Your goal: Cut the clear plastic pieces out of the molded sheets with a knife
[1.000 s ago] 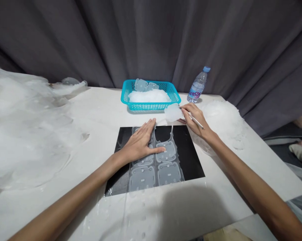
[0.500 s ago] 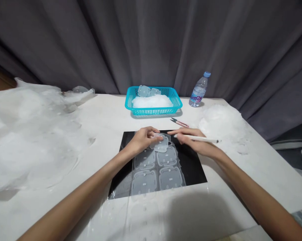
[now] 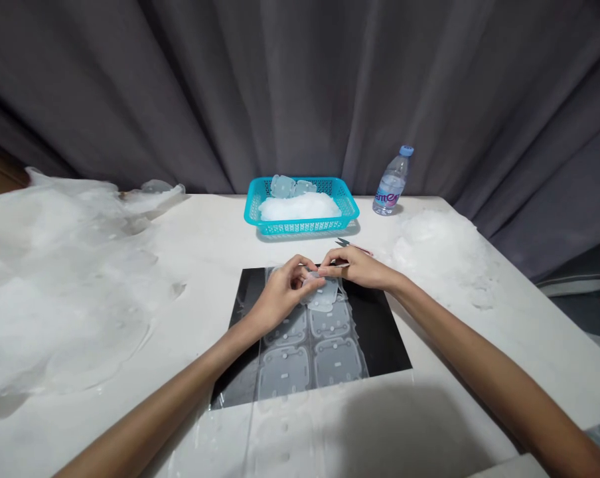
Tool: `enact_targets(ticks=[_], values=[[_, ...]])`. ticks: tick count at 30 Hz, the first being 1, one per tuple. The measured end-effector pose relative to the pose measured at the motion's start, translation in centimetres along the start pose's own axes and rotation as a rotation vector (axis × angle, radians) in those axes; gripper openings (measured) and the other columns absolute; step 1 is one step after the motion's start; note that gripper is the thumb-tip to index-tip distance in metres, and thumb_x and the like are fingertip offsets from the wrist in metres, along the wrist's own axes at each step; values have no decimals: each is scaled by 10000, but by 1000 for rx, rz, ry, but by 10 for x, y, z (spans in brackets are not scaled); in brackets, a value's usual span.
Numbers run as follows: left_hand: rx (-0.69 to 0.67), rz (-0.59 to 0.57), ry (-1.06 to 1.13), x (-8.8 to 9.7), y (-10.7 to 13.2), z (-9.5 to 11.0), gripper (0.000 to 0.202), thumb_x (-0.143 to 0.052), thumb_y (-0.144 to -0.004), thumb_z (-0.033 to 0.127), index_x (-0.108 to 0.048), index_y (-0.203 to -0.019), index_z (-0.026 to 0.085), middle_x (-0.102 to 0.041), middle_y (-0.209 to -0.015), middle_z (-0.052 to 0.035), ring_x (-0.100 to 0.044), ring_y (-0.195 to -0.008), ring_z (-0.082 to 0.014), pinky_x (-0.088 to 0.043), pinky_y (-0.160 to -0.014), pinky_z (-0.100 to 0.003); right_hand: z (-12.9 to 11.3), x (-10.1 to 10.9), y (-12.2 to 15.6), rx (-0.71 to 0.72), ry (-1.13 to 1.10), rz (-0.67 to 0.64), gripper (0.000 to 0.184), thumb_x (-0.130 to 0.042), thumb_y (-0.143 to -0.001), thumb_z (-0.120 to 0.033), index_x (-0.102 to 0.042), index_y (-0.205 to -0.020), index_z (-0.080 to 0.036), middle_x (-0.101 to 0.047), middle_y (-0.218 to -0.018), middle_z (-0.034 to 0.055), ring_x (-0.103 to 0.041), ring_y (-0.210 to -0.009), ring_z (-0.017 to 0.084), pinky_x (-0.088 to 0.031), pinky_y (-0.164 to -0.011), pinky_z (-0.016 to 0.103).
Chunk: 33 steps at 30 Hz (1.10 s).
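Observation:
A small translucent plastic piece (image 3: 324, 297), squarish with rounded corners, is pinched between the thumb and fingers of my left hand (image 3: 291, 287). My right hand (image 3: 356, 267) has its fingertips closed at the upper edge of the same piece, close to my left fingertips. A short bit of a slim white pen (image 3: 342, 265) shows at my right fingers; the rest of it is hidden. Beneath both hands lies a clear plastic sheet (image 3: 338, 364) with rows of similar rounded squares, partly over a black mat (image 3: 387, 342).
Behind the hands stands a turquoise basket (image 3: 307, 227) with white fluff (image 3: 300, 206) and clear pieces (image 3: 283, 186). Thread snips (image 3: 352, 247) lie before it. A water bottle (image 3: 390, 186) stands right of it. White fluffy heaps lie left (image 3: 56, 285) and right (image 3: 437, 252).
My right hand has moved left to meet my left hand at the plastic piece. The pen, earlier pointing out to the right, is now mostly hidden. The view has shifted slightly.

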State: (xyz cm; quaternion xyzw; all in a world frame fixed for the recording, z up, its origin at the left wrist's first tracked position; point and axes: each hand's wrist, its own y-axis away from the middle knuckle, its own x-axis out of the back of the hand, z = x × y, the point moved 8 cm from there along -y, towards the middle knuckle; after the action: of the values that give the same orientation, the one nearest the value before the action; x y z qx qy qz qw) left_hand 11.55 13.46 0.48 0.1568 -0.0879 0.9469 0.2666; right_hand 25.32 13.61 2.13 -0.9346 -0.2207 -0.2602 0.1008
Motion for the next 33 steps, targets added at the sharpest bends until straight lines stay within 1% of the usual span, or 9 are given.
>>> enact_targets(ticks=[3,5,10,15,20,24,26,30,33], values=[[-35,25,-65,0,3,0,323,-732,-899,472,-604,-1051,217,-581,-715,55,-535,-653,-142,-406,-646,-267,2,-2,2,-24,-106,-79,446,-668,-929,-583,-722,-882,-143,-717,-834,24,-598,-748,149,-449,-716,271],[-61,33,-123,0,6,3,303,-702,-931,475,-618,-1060,214,-603,-745,41,-562,-696,-151,-415,-674,-271,5,-4,2,-37,-88,-85,391,-661,-938,-524,-724,-883,-142,-726,-838,27,-610,-764,154,-451,-727,272],[-124,86,-288,1,11,11,220,-631,-994,416,-620,-1066,208,-630,-763,36,-567,-659,-136,-406,-644,-256,17,-3,-6,-97,74,38,198,-650,-918,-301,-732,-844,-136,-728,-823,32,-617,-785,165,-411,-697,264],[-188,113,-288,2,13,16,182,-645,-988,380,-591,-981,206,-652,-777,33,-600,-681,-134,-407,-622,-237,14,3,-7,-114,135,42,273,-608,-971,-346,-738,-844,-142,-712,-767,10,-622,-741,163,-407,-666,254],[-233,99,-293,-2,15,18,143,-630,-1011,344,-574,-988,214,-680,-826,24,-643,-723,-137,-437,-631,-230,6,8,-2,-97,292,109,169,-625,-988,-272,-721,-884,-181,-748,-901,35,-642,-890,196,-399,-771,282],[-334,43,-327,-11,20,23,89,-591,-1032,289,-557,-991,219,-670,-865,13,-644,-745,-134,-475,-682,-238,17,12,-3,-114,413,233,148,-570,-992,-157,-690,-905,-170,-728,-974,106,-607,-1027,260,-388,-865,337],[-332,70,-315,-8,19,23,87,-598,-1032,300,-571,-1015,220,-666,-880,9,-636,-757,-134,-476,-688,-241,24,17,-3,-115,427,270,139,-567,-996,-162,-691,-935,-178,-730,-1026,111,-608,-1057,267,-398,-882,344],[-211,149,-192,5,13,13,188,-669,-993,388,-599,-1045,221,-662,-908,4,-626,-788,-143,-449,-653,-240,23,32,0,-76,375,279,108,-620,-1000,-268,-707,-988,-206,-738,-1089,58,-646,-1032,221,-440,-888,320],[-170,135,-44,7,9,8,215,-703,-969,395,-598,-1034,219,-650,-913,9,-625,-800,-139,-466,-701,-250,8,44,5,0,180,248,257,-574,-1034,-403,-716,-1069,-192,-735,-1109,59,-652,-1023,197,-461,-874,304]])
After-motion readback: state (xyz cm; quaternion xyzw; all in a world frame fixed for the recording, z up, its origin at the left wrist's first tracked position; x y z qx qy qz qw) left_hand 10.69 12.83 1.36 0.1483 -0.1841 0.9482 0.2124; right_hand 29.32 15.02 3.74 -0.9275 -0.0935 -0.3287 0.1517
